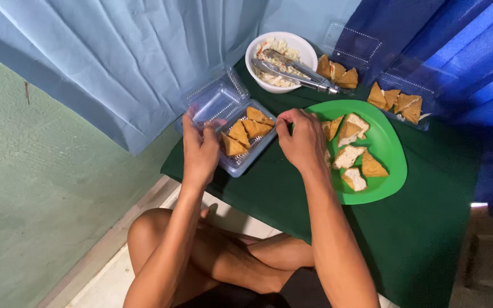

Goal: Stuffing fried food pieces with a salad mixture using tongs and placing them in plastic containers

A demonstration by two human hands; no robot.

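A clear plastic clamshell box (243, 162) lies open on the green cloth, holding several fried tofu triangles (246, 130). My left hand (199, 147) grips the box at its near left side, by the hinge of the raised lid (215, 101). My right hand (302, 140) hovers at the box's right edge with fingertips pinched together; I cannot tell if anything is between them. Just right of that hand a green plate (392, 151) carries several cut tofu pieces (352, 154).
A white bowl (256, 51) of shredded filling with metal tongs (298, 71) stands at the back. Two more clear boxes of tofu (338, 73) (400, 101) sit behind the plate. Blue cloth hangs behind; a green wall is left; my crossed legs are below the table edge.
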